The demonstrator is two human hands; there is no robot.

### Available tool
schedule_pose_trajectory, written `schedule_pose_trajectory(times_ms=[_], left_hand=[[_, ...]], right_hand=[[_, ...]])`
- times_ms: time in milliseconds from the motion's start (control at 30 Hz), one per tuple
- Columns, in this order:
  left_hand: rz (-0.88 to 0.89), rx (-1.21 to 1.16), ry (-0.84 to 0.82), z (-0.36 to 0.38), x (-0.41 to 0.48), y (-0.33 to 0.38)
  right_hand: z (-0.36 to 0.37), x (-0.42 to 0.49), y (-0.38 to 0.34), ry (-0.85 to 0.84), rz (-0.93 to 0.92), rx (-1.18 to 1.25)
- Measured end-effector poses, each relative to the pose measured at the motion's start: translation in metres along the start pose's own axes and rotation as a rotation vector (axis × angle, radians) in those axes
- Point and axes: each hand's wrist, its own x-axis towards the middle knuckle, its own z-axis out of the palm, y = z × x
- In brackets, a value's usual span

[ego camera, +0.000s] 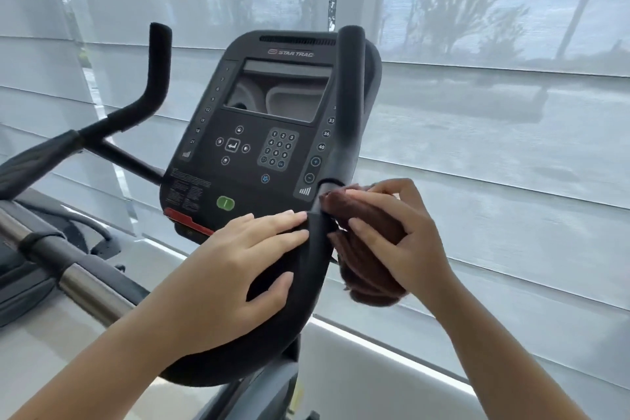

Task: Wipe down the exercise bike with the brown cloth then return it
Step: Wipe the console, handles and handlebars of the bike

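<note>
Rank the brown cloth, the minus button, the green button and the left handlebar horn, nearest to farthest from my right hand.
1. brown cloth: held in the right hand.
2. minus button: right edge of the console.
3. green button: console's lower left.
4. left handlebar horn: far left.

One head cam, wide-angle, facing fwd & slightly down, close on console [259, 133] at 12 o'clock; blinds [494, 147] behind, towards 2 o'clock.
</note>
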Motion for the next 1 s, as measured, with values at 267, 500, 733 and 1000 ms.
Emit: schedule_pose_trajectory(times_ms=[267, 500, 733, 1000], left_hand=[[-0.053, 0.021, -0.054, 0.0, 0.009, 0.002], [-0.056, 0.093, -0.082, 0.003, 0.014, 0.007], [-0.065, 0.149, -0.083, 0.002, 0.014, 0.012], [-0.055, 0.168, -0.076, 0.003, 0.016, 0.012]], right_hand=[[0.023, 0.088, 0.041, 0.269, 0.075, 0.036], [0.024, 0.013, 0.029, 0.129, -0.072, 0.154], [0.003, 0.094, 0.053, 0.209, -0.015, 0.073], [0.031, 0.031, 0.044, 0.215, 0.018, 0.221]])
